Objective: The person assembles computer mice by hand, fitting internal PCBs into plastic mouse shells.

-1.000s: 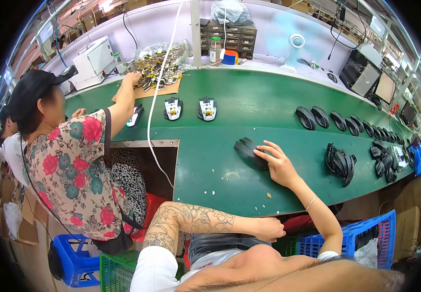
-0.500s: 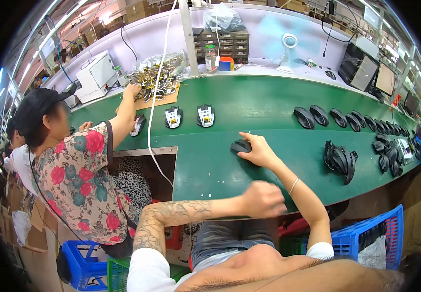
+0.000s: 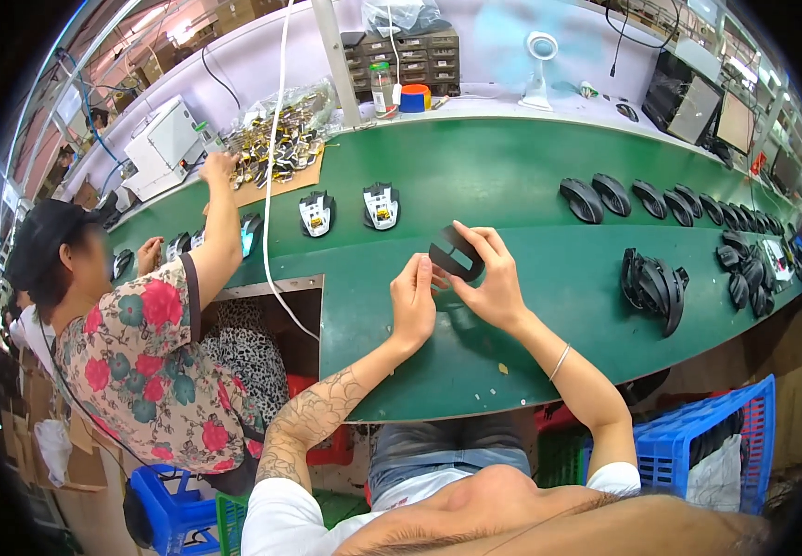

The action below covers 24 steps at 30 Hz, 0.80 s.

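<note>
Over the green tabletop (image 3: pixel 512 167) I watched the right hand (image 3: pixel 497 289) pinch a curved black mouse shell (image 3: pixel 445 248), the left hand (image 3: pixel 414 306) half-curled at its edge, grip unclear.

Black mouse shell (image 3: pixel 444 252): single piece, dark matte, rounded outline, pale slot-like patch near the middle; whether that is an opening or an insert can't be told. Held up off the green tabletop (image 3: pixel 438 375), tilted. Right side is gripped by the right hand (image 3: pixel 491 278), fingers at the upper edge, thumb at the lower. Lower left edge is met by fingertips of the left hand (image 3: pixel 416 301); firmness of that contact can't be read. Underside hidden.
</note>
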Tool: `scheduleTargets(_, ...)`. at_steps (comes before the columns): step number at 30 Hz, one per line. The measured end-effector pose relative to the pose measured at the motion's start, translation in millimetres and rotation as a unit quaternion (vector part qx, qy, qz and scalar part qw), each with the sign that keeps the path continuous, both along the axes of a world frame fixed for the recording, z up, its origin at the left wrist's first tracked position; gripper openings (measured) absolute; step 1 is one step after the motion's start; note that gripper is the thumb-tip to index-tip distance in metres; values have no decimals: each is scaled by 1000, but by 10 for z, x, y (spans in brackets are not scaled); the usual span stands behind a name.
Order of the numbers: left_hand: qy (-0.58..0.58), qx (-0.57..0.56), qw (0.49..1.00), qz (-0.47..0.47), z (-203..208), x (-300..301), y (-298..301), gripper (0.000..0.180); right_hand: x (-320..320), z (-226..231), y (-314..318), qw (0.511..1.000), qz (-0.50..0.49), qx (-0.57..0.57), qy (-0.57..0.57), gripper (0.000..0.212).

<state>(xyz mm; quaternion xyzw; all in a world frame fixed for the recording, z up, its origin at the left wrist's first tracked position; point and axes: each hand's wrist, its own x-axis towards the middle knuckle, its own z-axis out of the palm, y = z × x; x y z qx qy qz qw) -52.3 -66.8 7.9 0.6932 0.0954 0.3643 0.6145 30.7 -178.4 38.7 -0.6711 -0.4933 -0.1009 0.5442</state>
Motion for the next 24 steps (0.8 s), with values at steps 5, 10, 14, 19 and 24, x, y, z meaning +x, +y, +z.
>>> scheduleTargets(5,8,50,998,21,36,0,109,31,-57,11,100,1000,-20,10,2,61)
scheduleTargets(10,-39,7,997,-61,50,38,222,29,-23,0,150,995,9,35,92,58)
scheduleTargets(14,-38,-40,995,-81,24,34,239,28,-25,45,152,994,25,35,102,56)
scheduleTargets(19,-32,-78,992,-97,36,40,250,29,-16,14,180,995,28,62,77,50)
scheduleTargets(24,-31,-105,988,-105,8,58,249,29,7,4,176,999,-1,41,36,51)
